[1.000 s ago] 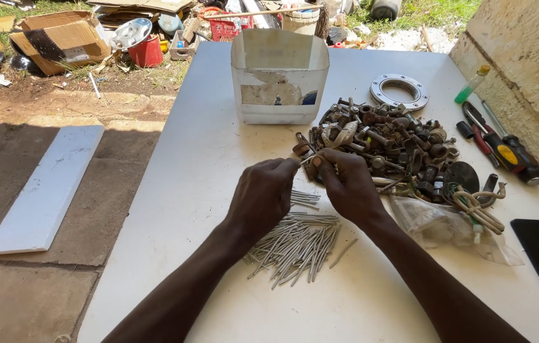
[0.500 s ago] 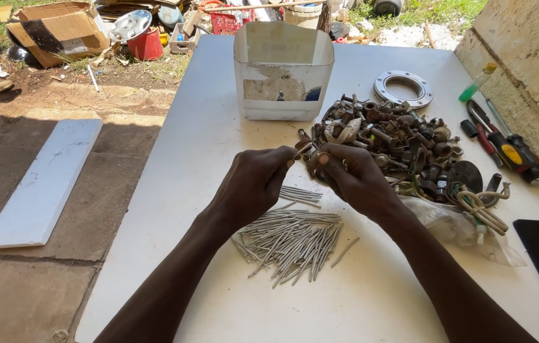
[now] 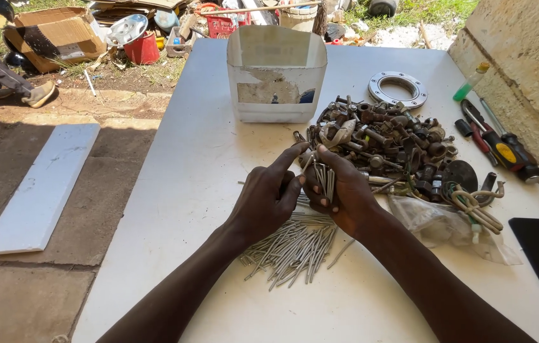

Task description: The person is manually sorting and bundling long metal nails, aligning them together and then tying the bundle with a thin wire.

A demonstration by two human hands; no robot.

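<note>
Cupped in the right hand (image 3: 339, 190) lies a small bunch of nails (image 3: 324, 180), palm now turned up; the left hand (image 3: 268, 200), fingers half spread, seems to be feeding them in, above the sorted pile (image 3: 292, 244), beside the scrap heap (image 3: 396, 146).

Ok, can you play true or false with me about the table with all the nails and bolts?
1. The right hand holds a few nails. True.
2. The white tub lies tipped on its side. False: it stands upright.
3. A loose nail pile lies on the table under the hands. True.
4. The metal ring sits on top of the bolt heap. False: it lies flat on the table beyond the heap.
5. The left hand grips a screwdriver. False: the screwdrivers lie by the wall.
</note>
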